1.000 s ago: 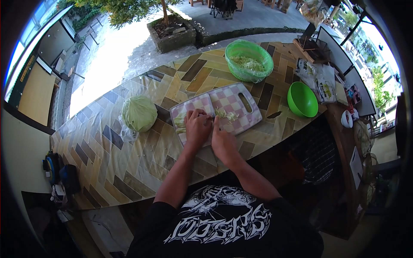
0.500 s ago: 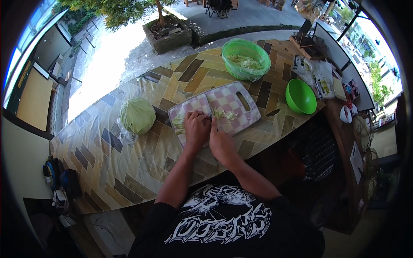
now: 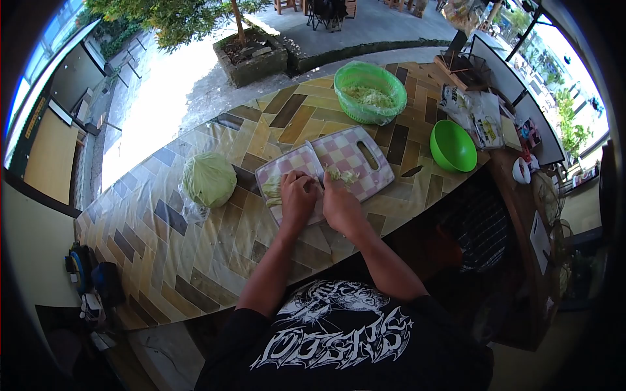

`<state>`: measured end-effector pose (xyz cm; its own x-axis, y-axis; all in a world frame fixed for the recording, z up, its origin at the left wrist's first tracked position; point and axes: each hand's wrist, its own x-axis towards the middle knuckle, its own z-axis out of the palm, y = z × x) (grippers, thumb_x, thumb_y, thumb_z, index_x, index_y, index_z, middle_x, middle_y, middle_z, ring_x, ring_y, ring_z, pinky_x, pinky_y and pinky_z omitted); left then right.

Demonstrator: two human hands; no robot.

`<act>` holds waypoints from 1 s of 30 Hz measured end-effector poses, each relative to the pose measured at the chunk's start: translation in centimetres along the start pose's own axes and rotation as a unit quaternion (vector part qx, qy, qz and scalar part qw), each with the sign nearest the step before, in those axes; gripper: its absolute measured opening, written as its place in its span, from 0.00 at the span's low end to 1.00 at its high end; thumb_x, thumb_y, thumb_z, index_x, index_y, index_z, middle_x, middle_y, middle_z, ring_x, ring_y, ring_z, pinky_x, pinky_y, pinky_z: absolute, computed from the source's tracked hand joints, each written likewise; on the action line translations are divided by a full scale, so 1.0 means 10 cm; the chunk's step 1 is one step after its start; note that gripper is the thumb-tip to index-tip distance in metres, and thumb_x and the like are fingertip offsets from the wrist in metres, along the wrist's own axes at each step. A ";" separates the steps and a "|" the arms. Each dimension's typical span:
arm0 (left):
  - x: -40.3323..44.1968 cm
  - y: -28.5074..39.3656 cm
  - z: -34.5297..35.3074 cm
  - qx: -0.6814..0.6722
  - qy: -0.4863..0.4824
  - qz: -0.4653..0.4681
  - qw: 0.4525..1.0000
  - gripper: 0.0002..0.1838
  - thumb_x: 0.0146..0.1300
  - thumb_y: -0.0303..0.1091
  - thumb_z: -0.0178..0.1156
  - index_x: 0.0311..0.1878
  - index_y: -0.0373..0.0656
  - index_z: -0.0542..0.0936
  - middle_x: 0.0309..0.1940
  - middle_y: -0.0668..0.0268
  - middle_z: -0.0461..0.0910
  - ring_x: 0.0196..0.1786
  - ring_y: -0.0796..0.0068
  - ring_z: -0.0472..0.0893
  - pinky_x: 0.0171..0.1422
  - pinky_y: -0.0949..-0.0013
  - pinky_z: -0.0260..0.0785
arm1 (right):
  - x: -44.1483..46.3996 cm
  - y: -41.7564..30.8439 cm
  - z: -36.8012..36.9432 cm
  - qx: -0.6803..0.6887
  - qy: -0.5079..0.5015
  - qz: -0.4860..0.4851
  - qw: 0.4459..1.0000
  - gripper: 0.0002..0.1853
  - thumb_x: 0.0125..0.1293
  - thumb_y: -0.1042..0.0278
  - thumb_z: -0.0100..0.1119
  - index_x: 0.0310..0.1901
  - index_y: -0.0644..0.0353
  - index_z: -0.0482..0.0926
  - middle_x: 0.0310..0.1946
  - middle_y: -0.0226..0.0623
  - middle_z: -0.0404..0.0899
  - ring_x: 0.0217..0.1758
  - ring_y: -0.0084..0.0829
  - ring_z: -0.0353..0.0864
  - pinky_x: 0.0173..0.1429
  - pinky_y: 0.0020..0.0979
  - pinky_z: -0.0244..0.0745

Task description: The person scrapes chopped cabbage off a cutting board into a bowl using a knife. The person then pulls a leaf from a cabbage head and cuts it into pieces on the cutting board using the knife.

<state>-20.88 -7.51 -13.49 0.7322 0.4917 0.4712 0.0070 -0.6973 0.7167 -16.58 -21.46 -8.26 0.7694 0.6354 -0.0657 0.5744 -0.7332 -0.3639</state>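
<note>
My right hand (image 3: 340,205) is closed round the handle of a knife (image 3: 315,158), whose blade points away from me across the cutting board (image 3: 349,146). The board has a pink and white check and a handle slot at its right end. Curled fingers of my left hand (image 3: 299,195) press on a piece of cabbage (image 3: 272,189) at the board's left side, close beside the blade. Shredded cabbage (image 3: 342,174) lies to the right of the knife. A cabbage head (image 3: 208,180) sits on the table left of the board, partly on clear plastic.
A green basket (image 3: 370,117) lined with plastic holds shredded cabbage beyond the board. To its right stands a bright green bowl (image 3: 454,146), with plastic packets (image 3: 486,124) behind it. The tiled-pattern table (image 3: 189,260) has its near edge against my body.
The knife blade now stands out more clearly beyond my hands, and my right hand has shifted slightly right and nearer to me. My left hand stays on the cabbage.
</note>
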 end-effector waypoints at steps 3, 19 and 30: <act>0.01 0.03 -0.02 0.008 -0.005 0.009 1.000 0.08 0.59 0.28 0.69 0.39 0.35 0.91 0.44 0.55 0.86 0.53 0.49 0.81 0.64 0.53 0.73 | -0.04 -0.04 -0.08 -0.001 -0.020 0.003 1.000 0.39 0.74 0.73 0.55 0.83 0.74 0.56 0.38 0.58 0.89 0.41 0.59 0.92 0.49 0.55 0.87; 0.01 0.03 -0.03 0.017 -0.019 0.017 1.000 0.09 0.58 0.28 0.71 0.41 0.39 0.93 0.45 0.57 0.86 0.54 0.50 0.81 0.64 0.52 0.74 | -0.06 0.03 0.13 -0.075 0.060 -0.026 0.995 0.37 0.75 0.68 0.56 0.84 0.62 0.63 0.30 0.52 0.88 0.32 0.54 0.92 0.39 0.52 0.88; 0.02 0.06 -0.03 -0.046 0.030 0.016 0.998 0.08 0.60 0.23 0.70 0.42 0.39 0.92 0.46 0.57 0.87 0.54 0.51 0.84 0.65 0.52 0.75 | -0.53 0.34 -0.20 0.131 0.043 0.022 0.990 0.31 0.80 0.62 0.56 0.82 0.54 0.68 0.29 0.57 0.86 0.35 0.63 0.87 0.45 0.61 0.82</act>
<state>-20.99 -7.66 -12.81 0.6886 0.5031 0.5222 -0.0797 -0.6633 0.7441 -18.13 -27.82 -7.35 0.8197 0.5726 -0.0109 0.4565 -0.6647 -0.5914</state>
